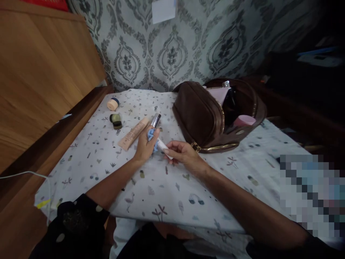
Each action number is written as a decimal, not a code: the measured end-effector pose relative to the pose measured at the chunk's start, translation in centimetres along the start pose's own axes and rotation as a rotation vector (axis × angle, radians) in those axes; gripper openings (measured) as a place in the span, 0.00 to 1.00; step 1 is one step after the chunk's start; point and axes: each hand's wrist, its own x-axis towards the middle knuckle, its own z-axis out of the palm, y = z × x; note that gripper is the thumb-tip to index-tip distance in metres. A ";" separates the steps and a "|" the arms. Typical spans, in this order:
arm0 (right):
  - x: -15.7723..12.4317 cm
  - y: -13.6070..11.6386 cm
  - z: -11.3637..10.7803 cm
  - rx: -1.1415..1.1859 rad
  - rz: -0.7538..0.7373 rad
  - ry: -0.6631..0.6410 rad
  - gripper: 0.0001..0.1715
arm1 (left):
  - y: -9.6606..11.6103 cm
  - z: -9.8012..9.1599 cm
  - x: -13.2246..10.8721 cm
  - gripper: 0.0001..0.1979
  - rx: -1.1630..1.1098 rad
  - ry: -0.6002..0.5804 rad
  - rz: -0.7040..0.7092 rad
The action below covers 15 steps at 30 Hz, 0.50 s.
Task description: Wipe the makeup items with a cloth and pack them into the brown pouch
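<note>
My left hand (145, 145) is closed around a crumpled blue cloth (151, 134). Between the fingers of my right hand (185, 154) is the lower end of a slim white tube (163, 146), whose upper end meets the blue cloth. Just beyond my left fingers is a silver, dark-tipped cylinder (155, 121); whether that hand touches it I cannot tell. A beige squeeze tube (133, 133) lies on the cloth-covered table, left of my left hand.
A brown leather bag (198, 111) lies unzipped at the back right, with a pink item (244, 120) inside. Small jars, one beige and blue (113, 104) and others green and dark (116, 118), stand at the back left. A wooden panel (45, 72) borders the left; patterned wall (172, 54) behind.
</note>
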 end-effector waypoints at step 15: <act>-0.7 -0.1 0.5 0.111 0.003 -0.105 0.29 | 0.3 -0.1 -0.3 0.24 -0.034 -0.008 -0.052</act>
